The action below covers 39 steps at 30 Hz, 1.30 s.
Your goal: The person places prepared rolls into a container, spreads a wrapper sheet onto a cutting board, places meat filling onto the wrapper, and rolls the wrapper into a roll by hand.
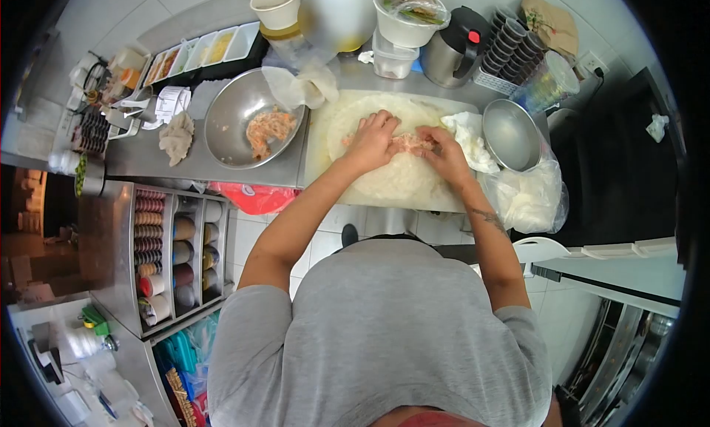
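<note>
A large pale, thin round sheet [403, 177] lies spread over a cutting board [319, 149]. Across its middle runs a strip of pinkish minced filling [405, 142]. My left hand [374, 140] is curled over the left part of the strip, fingers pressed together against it. At the strip's right end my right hand [442, 155] pinches the filling between thumb and fingers. Left of the board, a steel mixing bowl [222, 142] holds more of the same mince. Part of the filling is hidden beneath my left hand.
A crumpled white cloth [473, 142], a round metal pan [512, 135] and a plastic bag of pale sheets [526, 194] crowd the right side. Behind the board stand tubs [392, 57] and a steel jug [452, 53]. A beige rag [177, 138] lies left of the bowl.
</note>
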Available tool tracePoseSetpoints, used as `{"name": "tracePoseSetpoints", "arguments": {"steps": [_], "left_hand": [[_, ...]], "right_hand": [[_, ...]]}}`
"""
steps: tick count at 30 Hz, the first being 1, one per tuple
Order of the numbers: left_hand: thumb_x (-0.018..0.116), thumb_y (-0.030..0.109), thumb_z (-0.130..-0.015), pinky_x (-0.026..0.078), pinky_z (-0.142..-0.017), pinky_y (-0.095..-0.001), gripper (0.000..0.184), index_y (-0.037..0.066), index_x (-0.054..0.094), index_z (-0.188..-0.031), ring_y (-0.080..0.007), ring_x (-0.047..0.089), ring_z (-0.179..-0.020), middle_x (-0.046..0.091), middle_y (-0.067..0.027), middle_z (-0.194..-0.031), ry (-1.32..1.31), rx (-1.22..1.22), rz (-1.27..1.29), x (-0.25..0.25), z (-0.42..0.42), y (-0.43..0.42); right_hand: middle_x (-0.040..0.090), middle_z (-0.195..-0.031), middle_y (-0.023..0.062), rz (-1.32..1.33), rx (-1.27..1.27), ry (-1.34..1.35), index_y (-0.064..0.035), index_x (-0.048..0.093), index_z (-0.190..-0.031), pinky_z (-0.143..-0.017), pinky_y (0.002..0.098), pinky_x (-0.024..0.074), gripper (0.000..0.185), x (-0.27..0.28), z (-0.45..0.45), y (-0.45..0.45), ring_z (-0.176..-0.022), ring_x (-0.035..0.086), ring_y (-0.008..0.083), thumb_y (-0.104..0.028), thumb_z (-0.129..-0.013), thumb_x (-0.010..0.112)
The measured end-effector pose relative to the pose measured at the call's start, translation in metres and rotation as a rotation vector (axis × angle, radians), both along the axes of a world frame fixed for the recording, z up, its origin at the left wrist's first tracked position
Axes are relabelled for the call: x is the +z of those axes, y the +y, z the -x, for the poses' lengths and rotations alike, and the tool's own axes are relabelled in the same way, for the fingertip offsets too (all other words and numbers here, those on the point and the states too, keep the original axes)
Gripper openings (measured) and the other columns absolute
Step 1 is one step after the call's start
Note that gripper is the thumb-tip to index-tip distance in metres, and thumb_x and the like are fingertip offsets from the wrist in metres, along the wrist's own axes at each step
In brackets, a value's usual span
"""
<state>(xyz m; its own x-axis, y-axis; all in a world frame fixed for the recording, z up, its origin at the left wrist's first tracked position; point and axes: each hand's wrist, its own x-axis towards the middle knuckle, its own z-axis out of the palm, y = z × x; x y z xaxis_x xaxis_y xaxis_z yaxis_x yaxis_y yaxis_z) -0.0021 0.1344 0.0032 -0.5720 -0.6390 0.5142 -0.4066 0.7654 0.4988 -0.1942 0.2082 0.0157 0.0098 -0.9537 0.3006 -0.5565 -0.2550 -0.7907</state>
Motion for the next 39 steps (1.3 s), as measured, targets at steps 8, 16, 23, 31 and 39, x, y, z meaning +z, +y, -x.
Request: {"name": "tracePoseSetpoints", "arguments": {"steps": [8,16,23,31,39], "left_hand": [[0.072,0.019,-0.074,0.039,-0.09,-0.0422,0.037,0.003,0.063,-0.106,-0.0289,0.051,-0.105,0.055,-0.0099,-0.106,-0.357,-0.155,0.011,-0.009,0.007,0.002],[0.071,0.018,-0.076,0.04,-0.09,-0.0426,0.029,0.005,0.065,-0.101,-0.0292,0.052,-0.103,0.056,-0.0093,-0.101,-0.25,-0.156,0.019,-0.011,0.008,0.005],[0.073,0.018,-0.074,0.041,-0.086,-0.0398,0.029,0.005,0.065,-0.1,-0.0278,0.052,-0.1,0.057,-0.0085,-0.098,-0.164,-0.028,-0.004,0.007,-0.021,0.002],[0.076,0.02,-0.072,0.042,-0.085,-0.0393,0.034,0.008,0.065,-0.102,-0.0276,0.053,-0.098,0.056,-0.0077,-0.099,-0.144,-0.052,0.0,0.013,-0.039,-0.007],[0.076,0.016,-0.073,0.043,-0.085,-0.04,0.03,0.007,0.065,-0.099,-0.0291,0.053,-0.097,0.057,-0.0074,-0.098,-0.144,-0.102,-0.083,0.006,-0.059,-0.015]], "right_hand": [[0.061,-0.111,0.0122,-0.077,0.116,0.316,-0.0052,0.064,-0.115,-0.087,0.0377,0.0474,0.044,-0.004,0.006,-0.006,-0.104,0.055,0.0309,-0.006,-0.072,0.075],[0.062,-0.107,0.0082,-0.041,0.082,0.286,-0.0079,0.066,-0.114,-0.087,0.0366,0.0469,0.039,-0.013,0.02,-0.001,-0.103,0.055,0.0275,-0.008,-0.075,0.073],[0.063,-0.11,0.0091,0.171,0.003,0.308,-0.0073,0.067,-0.112,-0.085,0.0368,0.0475,0.038,0.008,0.0,0.002,-0.103,0.056,0.0283,-0.009,-0.074,0.073],[0.065,-0.105,0.0052,0.178,0.0,0.396,-0.0089,0.071,-0.103,-0.09,0.0384,0.0434,0.03,-0.016,-0.019,-0.015,-0.1,0.058,0.026,-0.014,-0.073,0.074],[0.064,-0.102,0.0015,0.175,0.038,0.418,-0.0109,0.072,-0.1,-0.088,0.0366,0.0423,0.03,-0.017,-0.044,-0.025,-0.099,0.056,0.0231,-0.018,-0.071,0.075]]}}
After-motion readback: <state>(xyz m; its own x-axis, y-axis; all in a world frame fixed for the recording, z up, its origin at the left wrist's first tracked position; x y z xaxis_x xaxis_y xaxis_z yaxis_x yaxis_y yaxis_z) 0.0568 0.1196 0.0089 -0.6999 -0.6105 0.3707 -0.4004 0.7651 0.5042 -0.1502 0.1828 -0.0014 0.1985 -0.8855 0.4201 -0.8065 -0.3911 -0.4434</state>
